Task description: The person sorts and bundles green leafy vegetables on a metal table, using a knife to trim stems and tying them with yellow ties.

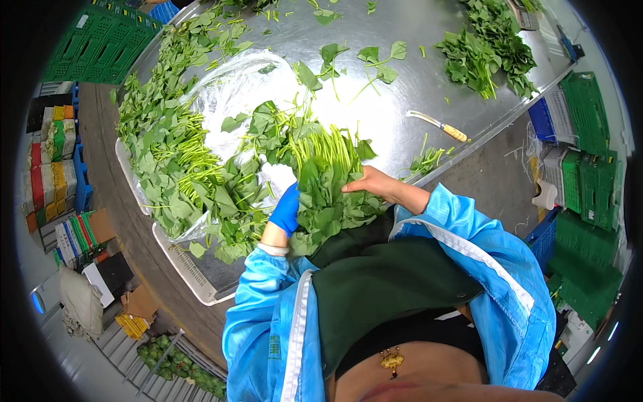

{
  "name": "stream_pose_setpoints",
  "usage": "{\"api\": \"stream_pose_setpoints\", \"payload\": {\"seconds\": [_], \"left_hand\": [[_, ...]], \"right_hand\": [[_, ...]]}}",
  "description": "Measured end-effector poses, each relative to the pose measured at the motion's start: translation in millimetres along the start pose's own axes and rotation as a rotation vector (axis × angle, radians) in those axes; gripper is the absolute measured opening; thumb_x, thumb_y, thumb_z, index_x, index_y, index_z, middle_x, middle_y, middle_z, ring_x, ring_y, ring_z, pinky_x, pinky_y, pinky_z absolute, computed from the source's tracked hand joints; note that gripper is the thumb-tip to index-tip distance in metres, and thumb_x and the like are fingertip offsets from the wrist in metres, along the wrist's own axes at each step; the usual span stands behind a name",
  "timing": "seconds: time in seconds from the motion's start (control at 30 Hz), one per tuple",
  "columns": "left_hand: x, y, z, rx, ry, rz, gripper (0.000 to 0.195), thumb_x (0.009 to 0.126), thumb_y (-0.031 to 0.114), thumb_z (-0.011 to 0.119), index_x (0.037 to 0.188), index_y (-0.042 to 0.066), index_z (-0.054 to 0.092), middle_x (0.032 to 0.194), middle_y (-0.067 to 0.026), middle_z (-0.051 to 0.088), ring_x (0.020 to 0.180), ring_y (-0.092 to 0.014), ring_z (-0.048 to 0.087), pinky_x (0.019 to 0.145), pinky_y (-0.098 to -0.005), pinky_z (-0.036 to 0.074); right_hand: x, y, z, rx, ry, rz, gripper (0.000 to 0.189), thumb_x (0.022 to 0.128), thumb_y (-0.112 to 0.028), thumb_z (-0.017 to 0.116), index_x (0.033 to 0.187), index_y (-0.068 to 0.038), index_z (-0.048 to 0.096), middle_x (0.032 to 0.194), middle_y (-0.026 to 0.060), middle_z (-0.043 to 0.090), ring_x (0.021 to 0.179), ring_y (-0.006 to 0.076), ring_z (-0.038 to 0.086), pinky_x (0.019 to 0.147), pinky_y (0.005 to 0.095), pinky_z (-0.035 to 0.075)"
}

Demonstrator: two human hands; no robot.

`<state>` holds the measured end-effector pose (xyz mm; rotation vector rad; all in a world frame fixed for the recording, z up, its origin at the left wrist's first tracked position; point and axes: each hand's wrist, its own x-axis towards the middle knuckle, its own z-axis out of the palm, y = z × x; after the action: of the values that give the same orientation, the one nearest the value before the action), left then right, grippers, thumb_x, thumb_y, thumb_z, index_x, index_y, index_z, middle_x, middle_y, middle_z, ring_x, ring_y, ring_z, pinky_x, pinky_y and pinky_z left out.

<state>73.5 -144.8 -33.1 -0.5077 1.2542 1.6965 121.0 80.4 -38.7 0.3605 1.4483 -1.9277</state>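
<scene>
Both hands hold one thick bunch of leafy greens (326,186), which look like sweet potato leaves. Its pale green stems point away from me, and its leaves hang toward my dark apron. My left hand (287,211), in a blue glove, grips the bunch's left side; leaves hide part of its fingers. On the right side my bare right hand (372,183) presses its thumb over the leaves. Just left of the bunch, a large heap of the same greens (186,166) lies partly on clear plastic film (241,83). Loose sprigs (377,65) are scattered beyond the bunch.
On the metal table (402,20), a curved-blade knife with a wooden handle (454,132) lies near the right edge. Stacked bunches (472,58) sit at the far right. Green crates (100,42) stand beyond the left edge, and more crates (585,115) stand to the right.
</scene>
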Motion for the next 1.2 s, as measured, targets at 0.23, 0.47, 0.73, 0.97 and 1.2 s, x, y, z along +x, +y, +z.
{"api": "stream_pose_setpoints", "payload": {"seconds": [0.23, 0.47, 0.73, 0.97, 1.2], "left_hand": [[-24.1, 79.0, 54.4, 0.436, -0.128, 0.673, 0.039, 0.076, 0.003, 0.063, 0.114, 0.003, 0.055, 0.113, -0.0108, 0.059, 0.097, -0.021, 0.059, 0.086, -0.0334, 0.046], [54.2, 66.7, 22.2, 1.561, 0.073, 1.263, 0.045, 0.062, -0.007, 0.05, 0.101, 0.011, 0.064, 0.095, -0.0114, 0.063, 0.084, -0.032, 0.056, 0.076, -0.0397, 0.044], [1.3, 56.7, -1.0, 1.484, 0.42, 1.188, 0.048, 0.062, -0.003, 0.054, 0.108, 0.01, 0.061, 0.096, -0.013, 0.061, 0.087, -0.033, 0.054, 0.077, -0.038, 0.042], [-10.4, 36.8, -21.5, 1.503, 0.553, 1.009, 0.042, 0.071, 0.005, 0.063, 0.112, 0.01, 0.058, 0.106, -0.0106, 0.059, 0.099, -0.028, 0.055, 0.082, -0.0348, 0.044], [87.0, -33.9, 28.4, 0.875, 0.348, 0.477, 0.03, 0.079, 0.033, 0.066, 0.084, 0.003, 0.065, 0.066, -0.0069, 0.061, 0.059, -0.014, 0.055, 0.056, -0.0282, 0.043]], "right_hand": [[4.5, -78.0, -65.7, -0.916, 0.457, -0.983, 0.037, 0.074, -0.023, 0.07, 0.106, -0.006, 0.061, 0.107, 0.01, 0.062, 0.098, 0.0252, 0.058, 0.086, 0.0356, 0.045], [0.6, -91.6, -168.8, -2.023, 0.545, -0.688, 0.045, 0.071, -0.01, 0.059, 0.115, -0.013, 0.054, 0.126, 0.0104, 0.048, 0.115, 0.0287, 0.046, 0.093, 0.0396, 0.04], [16.2, -27.5, -50.2, -1.444, 0.677, -0.621, 0.023, 0.075, -0.026, 0.064, 0.08, -0.007, 0.052, 0.074, 0.0083, 0.056, 0.068, 0.0276, 0.059, 0.057, 0.0387, 0.048], [43.1, -29.7, -64.7, -1.465, 0.804, -0.364, 0.023, 0.072, -0.025, 0.063, 0.077, -0.004, 0.053, 0.078, 0.0134, 0.061, 0.066, 0.0309, 0.061, 0.056, 0.0423, 0.049], [4.5, -60.8, -46.1, -1.323, 0.888, -0.582, 0.03, 0.073, -0.012, 0.059, 0.102, -0.006, 0.053, 0.101, 0.0133, 0.057, 0.089, 0.0307, 0.057, 0.072, 0.0412, 0.048]]}}
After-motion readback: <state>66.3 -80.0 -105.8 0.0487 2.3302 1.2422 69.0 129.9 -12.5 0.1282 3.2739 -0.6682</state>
